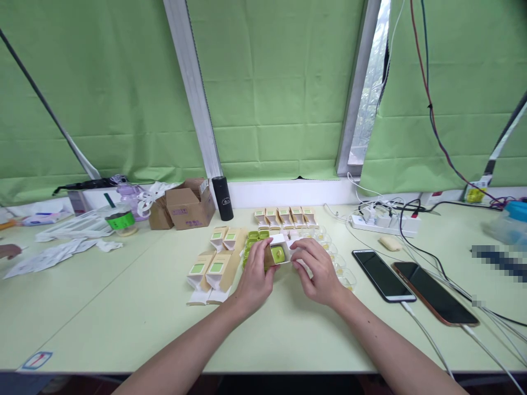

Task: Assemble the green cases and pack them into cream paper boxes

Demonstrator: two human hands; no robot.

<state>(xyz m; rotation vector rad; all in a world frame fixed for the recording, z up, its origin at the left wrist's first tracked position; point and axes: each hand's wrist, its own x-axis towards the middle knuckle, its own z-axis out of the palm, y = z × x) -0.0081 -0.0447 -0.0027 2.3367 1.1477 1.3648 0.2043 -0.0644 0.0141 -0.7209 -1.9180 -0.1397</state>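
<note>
The surface (pixel 144 340) spans the lower half of the frame; one carton (pixel 190 211) stands left of centre, one flask (pixel 223 198) just beside it; the left hand (pixel 256 277), at centre, pinches one small box (pixel 278 239) between thumb and fingers; the right hand (pixel 318 271) has its fingers bent at the box's right edge, and whether they grip it I cannot tell.

Two phones, one white-edged (pixel 382 277) and one brown-edged (pixel 436 296), lie at lower right, each with a cable.

The held box is open, one green piece (pixel 279 254) inside; it looks filled but unclosed. Nine other boxes show: four (pixel 217 269) left of the hands, the nearer two with white flaps spread, and five (pixel 286 218) in a row behind; whether these hold anything I cannot tell, so how many remain is unclear.

Several green cups (pixel 253 236) sit behind the left hand, clear cups (pixel 348 278) around the right; both groups are partly hidden, their full counts uncertain.
</note>
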